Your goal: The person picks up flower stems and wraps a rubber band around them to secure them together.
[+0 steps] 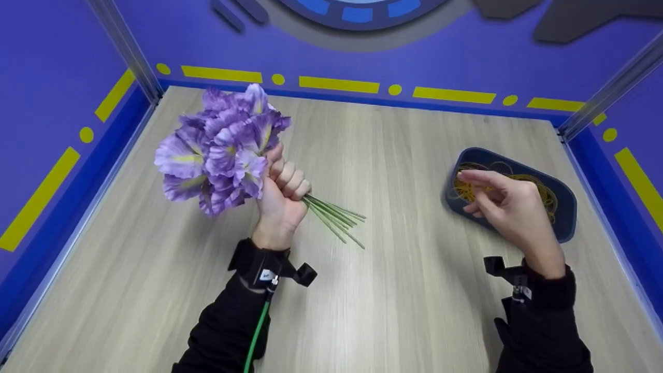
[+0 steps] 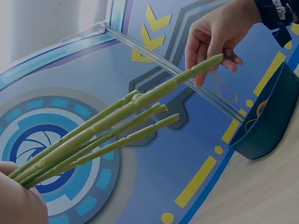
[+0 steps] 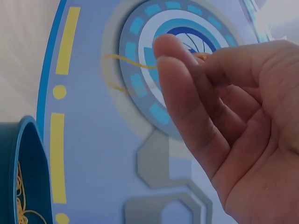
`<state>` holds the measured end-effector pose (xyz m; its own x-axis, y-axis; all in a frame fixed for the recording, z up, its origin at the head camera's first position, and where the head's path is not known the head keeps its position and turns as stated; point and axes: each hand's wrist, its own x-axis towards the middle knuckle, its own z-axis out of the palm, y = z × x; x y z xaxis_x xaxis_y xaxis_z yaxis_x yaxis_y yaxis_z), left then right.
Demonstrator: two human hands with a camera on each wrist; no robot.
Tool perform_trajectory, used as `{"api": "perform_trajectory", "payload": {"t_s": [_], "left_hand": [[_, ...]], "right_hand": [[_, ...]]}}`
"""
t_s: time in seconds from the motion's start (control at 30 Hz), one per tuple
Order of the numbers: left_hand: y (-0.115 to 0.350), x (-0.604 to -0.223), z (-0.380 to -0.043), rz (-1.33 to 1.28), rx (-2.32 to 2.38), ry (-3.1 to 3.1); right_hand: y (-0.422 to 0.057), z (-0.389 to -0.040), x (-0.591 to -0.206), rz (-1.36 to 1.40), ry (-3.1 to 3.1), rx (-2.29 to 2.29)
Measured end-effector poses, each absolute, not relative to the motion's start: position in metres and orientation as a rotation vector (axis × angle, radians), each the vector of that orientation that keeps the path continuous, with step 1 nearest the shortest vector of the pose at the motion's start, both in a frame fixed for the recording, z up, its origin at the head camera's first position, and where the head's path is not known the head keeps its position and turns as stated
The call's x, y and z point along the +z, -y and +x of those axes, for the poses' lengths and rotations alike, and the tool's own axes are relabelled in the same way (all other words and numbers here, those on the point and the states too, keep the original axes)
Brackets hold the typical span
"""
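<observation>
My left hand [image 1: 282, 194] grips a bunch of purple artificial irises [image 1: 222, 150], fingers wrapped round the stems just below the blooms. The blooms lean to the left. Green stems [image 1: 334, 215] fan out from the other side of the fist, and their cut ends show close up in the left wrist view. My right hand [image 1: 510, 212] is raised over a dark blue bin [image 1: 568, 217]. Between its thumb and fingers it pinches a thin yellowish rubber band [image 3: 128, 61], whose loop hangs from the fingertips. Part of the band is hidden behind the fingers.
Several loose rubber bands [image 1: 548, 197] lie tangled in the bin, at the right of the wood-grain table [image 1: 393, 290]. Blue panels [image 1: 440, 62] wall the table at the back and both sides. A green cable [image 1: 256, 336] runs along the left sleeve.
</observation>
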<state>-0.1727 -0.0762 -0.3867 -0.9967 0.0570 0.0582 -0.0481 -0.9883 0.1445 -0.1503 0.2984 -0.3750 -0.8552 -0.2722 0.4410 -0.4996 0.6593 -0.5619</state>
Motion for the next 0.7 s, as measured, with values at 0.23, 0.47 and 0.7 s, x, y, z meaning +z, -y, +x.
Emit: {"api": "perform_trajectory", "payload": {"t_s": [0.23,0.47,0.7], "left_hand": [[0.076,-0.388,-0.172,0.111,3.078,-0.236],[0.074,-0.387,-0.173,0.116,3.078,-0.227],[0.072,-0.388,-0.173,0.140,3.064,-0.226]], "right_hand": [[-0.286,-0.148,-0.375,0.645,2.531,1.009],[-0.268,-0.142,-0.371,0.822,2.470,0.974],[-0.242,-0.134,-0.355,0.998,2.473,1.117]]}}
